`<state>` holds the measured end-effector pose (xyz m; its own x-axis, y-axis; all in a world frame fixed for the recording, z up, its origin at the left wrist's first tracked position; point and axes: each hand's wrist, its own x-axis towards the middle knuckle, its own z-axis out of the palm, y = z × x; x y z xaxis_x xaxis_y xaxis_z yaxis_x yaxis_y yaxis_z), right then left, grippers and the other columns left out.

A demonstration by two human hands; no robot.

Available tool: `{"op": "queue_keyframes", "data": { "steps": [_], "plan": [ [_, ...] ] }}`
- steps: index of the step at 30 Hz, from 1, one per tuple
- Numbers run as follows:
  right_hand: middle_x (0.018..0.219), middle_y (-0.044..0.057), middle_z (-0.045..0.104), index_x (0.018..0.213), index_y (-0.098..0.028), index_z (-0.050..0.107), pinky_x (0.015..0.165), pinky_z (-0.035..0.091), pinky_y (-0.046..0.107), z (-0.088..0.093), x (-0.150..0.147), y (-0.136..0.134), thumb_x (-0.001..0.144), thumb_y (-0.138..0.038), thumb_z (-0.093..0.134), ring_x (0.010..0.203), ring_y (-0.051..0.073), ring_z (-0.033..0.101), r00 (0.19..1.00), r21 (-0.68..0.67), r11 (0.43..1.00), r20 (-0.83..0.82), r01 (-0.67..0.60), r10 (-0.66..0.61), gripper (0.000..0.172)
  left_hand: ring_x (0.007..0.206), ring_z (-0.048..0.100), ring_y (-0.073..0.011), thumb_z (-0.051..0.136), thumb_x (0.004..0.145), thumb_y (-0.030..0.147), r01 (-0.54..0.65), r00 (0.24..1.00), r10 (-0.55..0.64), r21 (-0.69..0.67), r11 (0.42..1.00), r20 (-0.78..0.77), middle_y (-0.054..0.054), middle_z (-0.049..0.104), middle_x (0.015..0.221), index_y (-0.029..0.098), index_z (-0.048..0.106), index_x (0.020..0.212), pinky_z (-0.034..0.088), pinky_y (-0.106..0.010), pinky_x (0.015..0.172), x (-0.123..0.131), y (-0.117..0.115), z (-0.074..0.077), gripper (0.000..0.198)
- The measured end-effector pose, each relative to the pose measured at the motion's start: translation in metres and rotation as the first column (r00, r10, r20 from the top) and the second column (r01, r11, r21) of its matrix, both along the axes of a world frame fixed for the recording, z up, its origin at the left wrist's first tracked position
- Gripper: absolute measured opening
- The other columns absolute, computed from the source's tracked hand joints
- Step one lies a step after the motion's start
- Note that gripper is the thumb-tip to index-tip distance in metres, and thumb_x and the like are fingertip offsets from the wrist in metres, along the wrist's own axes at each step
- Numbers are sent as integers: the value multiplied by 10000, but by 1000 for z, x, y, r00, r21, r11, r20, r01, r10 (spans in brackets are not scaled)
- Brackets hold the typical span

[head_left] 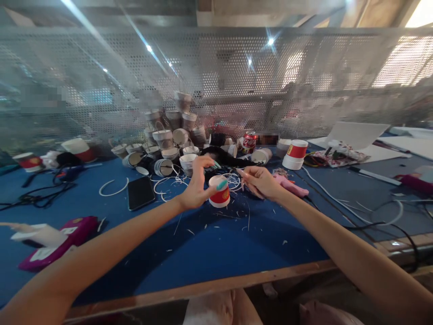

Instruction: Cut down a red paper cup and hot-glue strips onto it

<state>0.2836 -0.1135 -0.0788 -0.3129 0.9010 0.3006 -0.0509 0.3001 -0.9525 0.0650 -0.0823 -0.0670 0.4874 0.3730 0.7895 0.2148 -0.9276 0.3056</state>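
Observation:
A small red and white paper cup (pixel 219 197) stands on the blue table in front of me. My left hand (pixel 199 183) is beside it, thumb and fingers spread apart, the green-nailed thumb lying across the cup's rim. The index fingertip is farther back, above the rim. Right of the cup, my right hand (pixel 257 181) is closed in a pinch; what its fingertips hold, if anything, is too small to make out. Thin white cord loops (pixel 233 181) lie behind the cup, between the hands. Small white scraps are scattered around.
Many grey-white cups with cord handles (pixel 163 139) are piled behind. A black phone (pixel 141 193) lies left, a purple packet (pixel 59 243) nearer. Right are a pink tool (pixel 292 185), stacked cups (pixel 295 155), a red can (pixel 249 142) and a white cable (pixel 345 208). Perforated metal screens the back.

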Motion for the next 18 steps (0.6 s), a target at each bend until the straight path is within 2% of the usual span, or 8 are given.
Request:
{"op": "queue_keyframes", "data": {
  "steps": [2, 4, 7, 10, 14, 18],
  "plan": [
    [322, -101, 442, 633, -182, 498, 262, 224, 151, -5, -5, -3, 765, -518, 562, 221, 33, 344, 999, -6, 999, 33, -31, 32, 367, 1196, 330, -315, 653, 671, 494, 86, 992, -89, -34, 996, -91, -152, 349, 1234, 192, 326, 1187, 303, -526, 978, -9, 3, -20, 681],
    [366, -84, 477, 613, -174, 496, 281, 248, 155, -9, -12, -3, 742, -531, 578, 252, 34, 373, 997, -17, 999, 55, -45, 46, 389, 1254, 294, -340, 720, 620, 428, 123, 979, -139, -112, 986, -147, -173, 292, 1314, 202, 300, 1226, 270, -545, 1013, -12, 5, -35, 772],
    [403, -74, 484, 598, -161, 513, 300, 244, 158, -16, -22, -3, 751, -506, 584, 280, 24, 369, 997, -15, 1000, 78, -25, 27, 384, 1164, 441, -288, 715, 648, 325, 99, 983, -146, -344, 934, -113, -162, 343, 1306, 218, 274, 1236, 372, -490, 961, -10, 5, -43, 743],
    [456, -60, 512, 616, -158, 539, 330, 276, 160, -23, -30, -2, 763, -473, 589, 327, 28, 404, 998, 10, 1000, 60, -1, 0, 351, 1005, 543, -239, 705, 657, 283, 36, 989, -107, -525, 850, -105, -107, 492, 1142, 211, 313, 1199, 453, -440, 863, -6, 4, -43, 672],
    [528, -30, 560, 611, -156, 558, 407, 354, 172, -28, -39, -3, 755, -455, 608, 416, 43, 462, 997, 61, 998, 72, 30, -34, 336, 995, 547, -246, 733, 624, 266, 26, 987, -103, -510, 860, -122, -89, 530, 1092, 201, 367, 1182, 446, -447, 877, -5, 7, -44, 671],
    [536, -26, 560, 628, -158, 567, 449, 387, 193, -29, -43, -6, 761, -459, 602, 436, 58, 480, 992, 110, 990, 78, 86, -95, 331, 1102, 503, -283, 763, 594, 329, 54, 992, -102, -459, 887, -79, -140, 456, 1227, 197, 307, 1272, 417, -462, 936, -8, 11, -50, 828]
  ]
}}
